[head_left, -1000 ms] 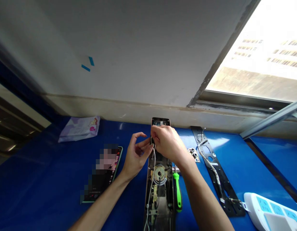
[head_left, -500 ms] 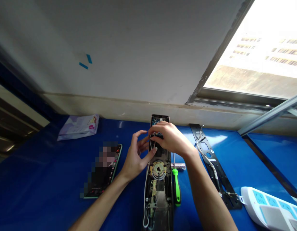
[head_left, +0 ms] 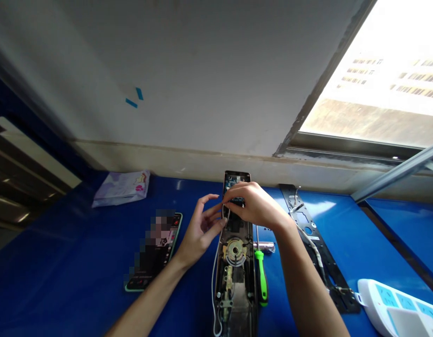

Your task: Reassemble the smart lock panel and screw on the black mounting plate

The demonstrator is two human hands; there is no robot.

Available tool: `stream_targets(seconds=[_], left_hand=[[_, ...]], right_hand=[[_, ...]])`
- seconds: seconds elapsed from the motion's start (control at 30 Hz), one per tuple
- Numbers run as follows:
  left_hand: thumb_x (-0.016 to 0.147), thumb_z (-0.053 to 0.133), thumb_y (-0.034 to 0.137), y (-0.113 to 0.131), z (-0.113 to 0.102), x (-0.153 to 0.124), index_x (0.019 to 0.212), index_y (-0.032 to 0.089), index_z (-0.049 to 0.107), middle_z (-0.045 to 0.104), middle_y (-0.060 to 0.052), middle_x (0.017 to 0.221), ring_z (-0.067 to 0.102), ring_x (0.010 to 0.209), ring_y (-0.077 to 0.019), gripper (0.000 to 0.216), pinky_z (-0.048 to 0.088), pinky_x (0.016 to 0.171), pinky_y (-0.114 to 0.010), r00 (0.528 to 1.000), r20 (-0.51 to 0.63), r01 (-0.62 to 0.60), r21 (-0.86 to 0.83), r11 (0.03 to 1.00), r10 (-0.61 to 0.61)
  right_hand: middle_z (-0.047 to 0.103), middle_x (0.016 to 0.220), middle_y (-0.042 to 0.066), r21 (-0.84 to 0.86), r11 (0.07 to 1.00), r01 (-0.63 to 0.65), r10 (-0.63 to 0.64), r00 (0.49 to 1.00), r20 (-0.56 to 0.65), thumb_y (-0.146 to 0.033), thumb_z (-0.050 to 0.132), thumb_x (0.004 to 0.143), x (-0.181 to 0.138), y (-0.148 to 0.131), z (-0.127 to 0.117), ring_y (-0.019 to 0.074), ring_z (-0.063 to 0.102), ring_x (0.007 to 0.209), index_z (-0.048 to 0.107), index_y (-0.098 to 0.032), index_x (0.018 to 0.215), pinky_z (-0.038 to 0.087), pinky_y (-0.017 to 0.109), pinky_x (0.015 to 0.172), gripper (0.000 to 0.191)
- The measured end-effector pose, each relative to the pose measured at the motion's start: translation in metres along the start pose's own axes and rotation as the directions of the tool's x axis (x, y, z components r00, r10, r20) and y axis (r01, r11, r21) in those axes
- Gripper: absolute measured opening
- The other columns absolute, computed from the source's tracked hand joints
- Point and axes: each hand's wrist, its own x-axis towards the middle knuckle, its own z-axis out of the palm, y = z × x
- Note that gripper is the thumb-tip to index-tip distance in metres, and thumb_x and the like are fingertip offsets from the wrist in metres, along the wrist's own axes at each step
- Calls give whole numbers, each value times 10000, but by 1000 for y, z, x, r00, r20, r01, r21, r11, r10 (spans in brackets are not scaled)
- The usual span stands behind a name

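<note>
A long open door-lock body (head_left: 235,276) lies lengthwise on the blue table (head_left: 79,281), its round brass mechanism (head_left: 235,250) and a circuit board at the far end showing. My right hand (head_left: 258,206) rests over the upper part, fingers pinched on a thin white wire (head_left: 215,271) that loops down the lock's left side. At the lock's left edge my left hand (head_left: 202,227) has its fingers curled, their tips touching the wire.
A green-handled screwdriver (head_left: 261,274) lies right of the lock. A black metal plate (head_left: 316,248) with a white cable lies further right, a white power strip (head_left: 395,306) at the lower right. A phone (head_left: 155,252) lies left, a paper packet (head_left: 123,187) by the wall.
My right hand has shifted slightly along the lock's upper part while still pinching the wire. My left hand stays beside it. The view has shifted a little.
</note>
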Motion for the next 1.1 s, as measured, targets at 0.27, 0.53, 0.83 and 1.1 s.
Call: stream_targets(seconds=[0.27,0.53,0.83,1.1], left_hand=[[876,834,358,-3,3,-2,1359,242,446,751,-130,1252,776,1006,-210,630,619,966,-374,998,-44,-33,141,990,40],[891,813,414,-3,-2,-37,1350,257,488,738,-135,1332,791,1064,-237,584,637,1000,-417,998,-62,31,191,981,-20],[868,777,412,-3,17,-54,1182,236,544,788,-80,1113,794,916,-217,428,650,876,-375,980,-198,36,305,952,27],[886,751,350,-5,16,-72,1190,239,524,771,-77,1168,788,1003,-214,395,629,958,-385,993,-119,32,288,957,2]], right_hand=[[811,1084,73,-11,1000,9,-8,999,43,-77,674,898,-3,-6,0,186,745,968,827,-196,856,558,316,902,199],[786,1075,85,-54,998,-30,28,999,-47,-118,720,912,-15,-23,5,238,676,1036,806,-183,915,524,397,978,107],[776,942,51,-4,995,-96,94,986,-140,-73,672,939,-50,-40,36,212,657,918,782,-199,985,527,342,826,174],[808,1044,60,23,1000,1,3,983,-183,-69,658,941,-83,-45,55,242,631,1012,787,-209,1023,580,407,913,207]])
